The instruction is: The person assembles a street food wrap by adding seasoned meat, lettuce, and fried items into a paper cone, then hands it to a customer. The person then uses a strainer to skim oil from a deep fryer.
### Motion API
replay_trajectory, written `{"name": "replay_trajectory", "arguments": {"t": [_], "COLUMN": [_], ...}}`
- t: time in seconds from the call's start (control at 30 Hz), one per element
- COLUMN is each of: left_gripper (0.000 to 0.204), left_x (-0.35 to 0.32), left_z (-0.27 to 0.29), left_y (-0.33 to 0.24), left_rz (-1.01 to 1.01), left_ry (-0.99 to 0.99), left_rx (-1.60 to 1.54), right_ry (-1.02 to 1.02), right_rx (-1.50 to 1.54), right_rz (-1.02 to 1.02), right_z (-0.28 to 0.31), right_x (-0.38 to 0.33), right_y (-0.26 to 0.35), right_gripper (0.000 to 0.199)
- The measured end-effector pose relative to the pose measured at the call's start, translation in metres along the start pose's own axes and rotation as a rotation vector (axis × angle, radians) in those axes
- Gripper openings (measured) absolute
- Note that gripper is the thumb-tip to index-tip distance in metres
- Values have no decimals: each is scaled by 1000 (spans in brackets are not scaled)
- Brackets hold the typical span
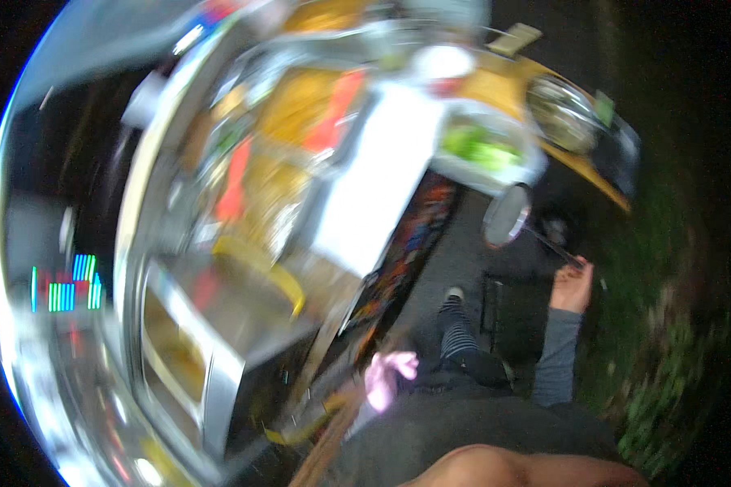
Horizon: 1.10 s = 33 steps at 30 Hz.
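Observation:
My right hand [573, 286], bare below a grey sleeve, is closed around the end of a thin dark handle. At its other end is a round grey head with a pale rim, which looks like a strainer [508, 216]; it hangs over the dark ground beside a white tub [495, 174] of green leaves. My left hand [388, 378], in a pink glove, is low in front of my body. Its fingers look apart with nothing visible in them, though motion blurs them.
A counter at left holds yellow-orange food trays [296, 105], red-handled utensils [235, 180] and a white board [374, 178]. An open metal-framed compartment [191, 349] is at lower left. A metal bowl [562, 114] sits on a wooden board [495, 85] at the far right. Grass lies to the right.

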<state>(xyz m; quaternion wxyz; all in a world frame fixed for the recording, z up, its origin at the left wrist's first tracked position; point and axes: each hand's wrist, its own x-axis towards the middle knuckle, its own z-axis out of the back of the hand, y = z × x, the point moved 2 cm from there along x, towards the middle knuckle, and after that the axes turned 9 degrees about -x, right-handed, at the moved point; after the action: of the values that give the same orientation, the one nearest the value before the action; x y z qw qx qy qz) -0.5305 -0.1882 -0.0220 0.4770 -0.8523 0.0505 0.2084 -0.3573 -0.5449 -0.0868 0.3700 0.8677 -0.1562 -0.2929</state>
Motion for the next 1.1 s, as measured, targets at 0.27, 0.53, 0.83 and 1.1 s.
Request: {"name": "replay_trajectory", "arguments": {"t": [0.27, 0.53, 0.83, 1.1], "left_gripper": [47, 66, 63, 62], "left_x": [-129, -259, -332, -337], "left_z": [69, 155, 237, 273], "left_y": [-87, -126, -137, -130], "left_rz": [-670, -1116, -1128, -1083], "left_ry": [-246, -623, -869, -884], "left_rx": [235, 473, 533, 441], "right_ry": [1037, 1497, 2006, 2455], "right_rx": [-203, -305, -565, -614], "right_rz": [131, 125, 288, 972], "right_z": [-269, -366, -416, -456], "right_x": [-184, -412, -560, -657], "right_y": [-68, -125, -178, -273], "right_gripper": [27, 35, 37, 24]}}
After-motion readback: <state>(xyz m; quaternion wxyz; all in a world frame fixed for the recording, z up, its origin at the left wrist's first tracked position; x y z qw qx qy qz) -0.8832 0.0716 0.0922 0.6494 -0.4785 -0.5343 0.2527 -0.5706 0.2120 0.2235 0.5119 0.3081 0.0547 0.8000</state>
